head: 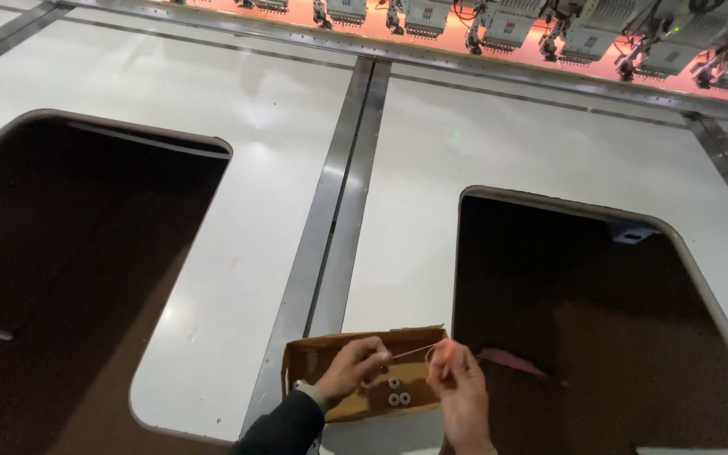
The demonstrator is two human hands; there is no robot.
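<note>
A small brown cardboard box (313,354) lies on the white machine table (499,152) near the bottom edge of the view. Two small round bobbins (397,391) lie inside it. My left hand (352,366) hovers over the box and pinches one end of a thin pale thread (412,351). My right hand (459,383) is just right of the box and pinches the other end near its fingertips. The thread is stretched taut between both hands. A dark sleeve covers my left forearm.
Two large rounded cut-outs open in the table, a dark one at the left (69,278) and another at the right (600,329). A grey metal rail (343,194) runs between the panels. A row of embroidery heads (549,25) lines the far edge.
</note>
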